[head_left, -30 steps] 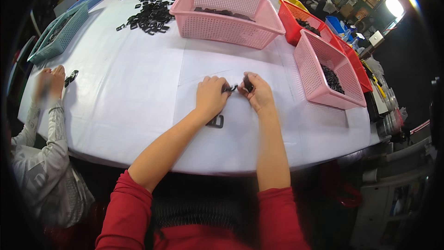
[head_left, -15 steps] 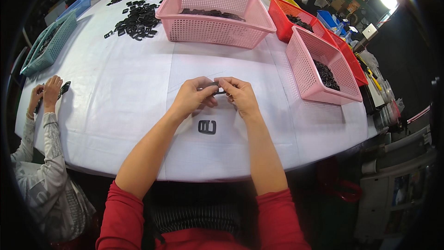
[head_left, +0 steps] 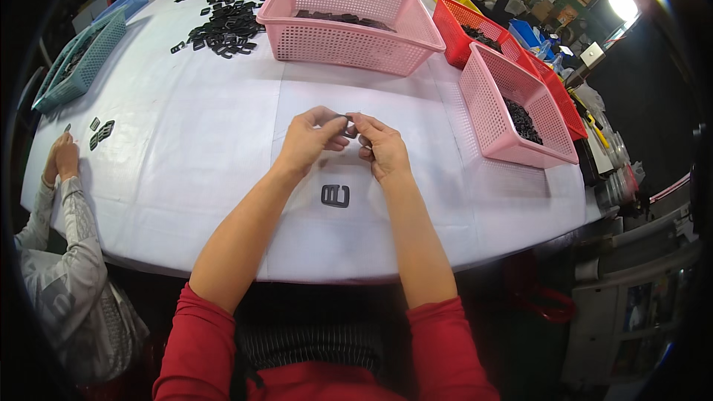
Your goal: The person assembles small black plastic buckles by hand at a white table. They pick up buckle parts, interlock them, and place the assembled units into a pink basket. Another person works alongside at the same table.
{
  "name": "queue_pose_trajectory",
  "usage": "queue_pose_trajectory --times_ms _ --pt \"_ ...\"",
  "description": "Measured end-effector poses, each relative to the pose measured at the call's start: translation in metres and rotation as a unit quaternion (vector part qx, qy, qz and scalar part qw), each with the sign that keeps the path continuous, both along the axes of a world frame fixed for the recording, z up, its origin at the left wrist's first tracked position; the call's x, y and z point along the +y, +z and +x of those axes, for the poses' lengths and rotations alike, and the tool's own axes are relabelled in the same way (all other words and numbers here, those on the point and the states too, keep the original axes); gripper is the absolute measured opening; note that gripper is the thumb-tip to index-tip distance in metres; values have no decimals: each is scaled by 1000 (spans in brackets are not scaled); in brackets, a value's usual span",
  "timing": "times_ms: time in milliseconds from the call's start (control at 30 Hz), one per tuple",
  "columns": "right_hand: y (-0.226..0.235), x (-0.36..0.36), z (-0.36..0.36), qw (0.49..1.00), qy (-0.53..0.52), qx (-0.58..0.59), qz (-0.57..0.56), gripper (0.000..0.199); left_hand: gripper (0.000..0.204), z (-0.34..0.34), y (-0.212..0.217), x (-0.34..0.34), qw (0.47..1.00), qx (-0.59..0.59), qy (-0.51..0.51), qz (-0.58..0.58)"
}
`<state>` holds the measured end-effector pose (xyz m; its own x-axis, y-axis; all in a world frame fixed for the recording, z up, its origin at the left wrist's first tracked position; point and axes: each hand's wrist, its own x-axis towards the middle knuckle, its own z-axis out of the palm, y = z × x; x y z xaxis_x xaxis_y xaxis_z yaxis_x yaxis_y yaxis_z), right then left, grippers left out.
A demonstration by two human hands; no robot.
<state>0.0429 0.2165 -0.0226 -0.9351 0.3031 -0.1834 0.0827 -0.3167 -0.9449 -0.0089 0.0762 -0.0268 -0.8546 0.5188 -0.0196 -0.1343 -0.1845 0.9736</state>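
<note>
Between my two hands, above the middle of the table, is a small black plastic buckle (head_left: 350, 132). My left hand (head_left: 315, 136) pinches it between thumb and fingers. My right hand (head_left: 380, 144) is closed on its right side, thumb and forefinger at its upper edge. The fingers cover much of the buckle. On the white tabletop (head_left: 223, 126), just below my hands, lies another black buckle (head_left: 336, 195), flat, with crossbars and a gap in its right side. Neither hand touches that one.
Beyond my hands stands a large pink basket (head_left: 356, 48) with black parts; left of it is a pile of black buckles (head_left: 224, 28). A second pink basket (head_left: 512, 130) and a red basket (head_left: 475, 26) stand right. At left are a green basket (head_left: 85, 67) and a co-worker's hands (head_left: 63, 157).
My hands still hold the buckle, which now sits more tilted, with my right fingers shifted on it. The left co-worker's hands have moved away from several buckles now lying on the table.
</note>
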Motion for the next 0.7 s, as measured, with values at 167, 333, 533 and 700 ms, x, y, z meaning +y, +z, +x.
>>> queue_pose_trajectory --times_ms 167,333,533,700 --pt "2 0 7 999 -5 -20 -30 18 19 0 0 -3 1000 -7 -4 8" --pt "-1 2 8 998 -54 -36 -6 14 19 5 1 0 1000 -20 -12 -9" --pt "4 -8 5 989 -36 25 138 13 22 6 0 -3 996 -85 22 16" --pt "3 -3 8 996 6 -16 91 16 22 -4 2 -15 997 15 -50 -57"
